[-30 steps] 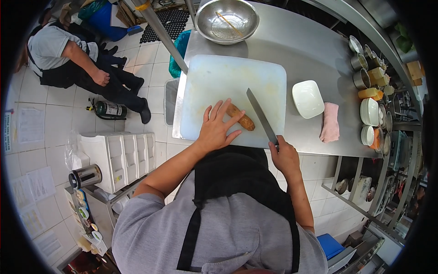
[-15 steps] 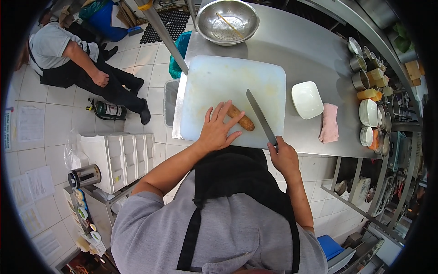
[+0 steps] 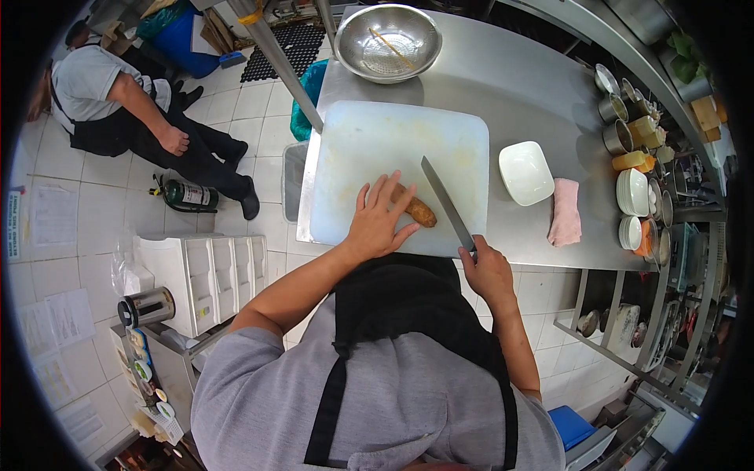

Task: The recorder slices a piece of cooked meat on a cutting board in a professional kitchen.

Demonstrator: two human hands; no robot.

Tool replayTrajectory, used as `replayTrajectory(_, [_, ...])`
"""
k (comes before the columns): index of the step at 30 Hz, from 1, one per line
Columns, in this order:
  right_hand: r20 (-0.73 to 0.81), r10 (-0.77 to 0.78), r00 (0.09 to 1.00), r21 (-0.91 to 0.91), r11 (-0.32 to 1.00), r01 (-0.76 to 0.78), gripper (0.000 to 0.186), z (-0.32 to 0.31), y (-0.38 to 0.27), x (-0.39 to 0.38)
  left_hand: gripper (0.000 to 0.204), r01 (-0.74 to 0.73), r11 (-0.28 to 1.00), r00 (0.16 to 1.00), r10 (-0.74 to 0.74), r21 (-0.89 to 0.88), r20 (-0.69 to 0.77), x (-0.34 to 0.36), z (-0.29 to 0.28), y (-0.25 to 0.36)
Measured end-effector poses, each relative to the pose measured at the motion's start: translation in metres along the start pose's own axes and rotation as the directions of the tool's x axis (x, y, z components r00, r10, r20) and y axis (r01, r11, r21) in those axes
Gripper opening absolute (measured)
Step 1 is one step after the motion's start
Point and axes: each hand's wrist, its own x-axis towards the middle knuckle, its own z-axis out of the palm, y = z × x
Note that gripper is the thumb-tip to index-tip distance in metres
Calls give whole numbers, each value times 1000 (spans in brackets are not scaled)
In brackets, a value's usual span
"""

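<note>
On the white cutting board (image 3: pixel 369 129) lies a brown, browned-skinned oblong piece, like a fried roll (image 3: pixel 422 212), set at a slant. My left hand (image 3: pixel 378 224) rests over its far part with fingers spread and stretched out. The near end of the roll shows beyond my index finger; the rest is partly hidden beneath the fingers. To the right, my right hand (image 3: pixel 486 269) is closed around the handle of a long kitchen knife (image 3: pixel 446 198). Its blade points away and slightly left, flat-looking over the board, apart from the roll.
Beyond the board stands a steel bowl (image 3: pixel 353 47) with a thin yellowish stick in it. A white square bowl (image 3: pixel 525 179) and a folded pink cloth (image 3: pixel 565 212) lie to the right. Pots and stacked dishes line the table's right end. A co-worker (image 3: pixel 118 94) stands at left.
The view has shifted slightly, so the board and bowls sit a little differently. Both hands, the knife and the roll keep nearly the same places.
</note>
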Motion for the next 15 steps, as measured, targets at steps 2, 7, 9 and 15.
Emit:
replayTrajectory(2, [-4,3,1000,7,1000,-3,34,1,0,-2,71,89,990,987,-102,-109,-121,3,-5,4])
replayTrajectory(7, [-28,-25,999,8,1000,25,33,3,2,-1,73,62,995,989,-72,-84,-125,5,0,3])
replayTrajectory(9, [-16,-10,1000,10,1000,10,33,0,0,-1,74,41,997,997,-45,-62,-63,2,1,7])
replayTrajectory(15, [-23,-13,1000,20,1000,14,33,3,2,-2,81,78,988,985,-97,-131,-142,19,-18,18])
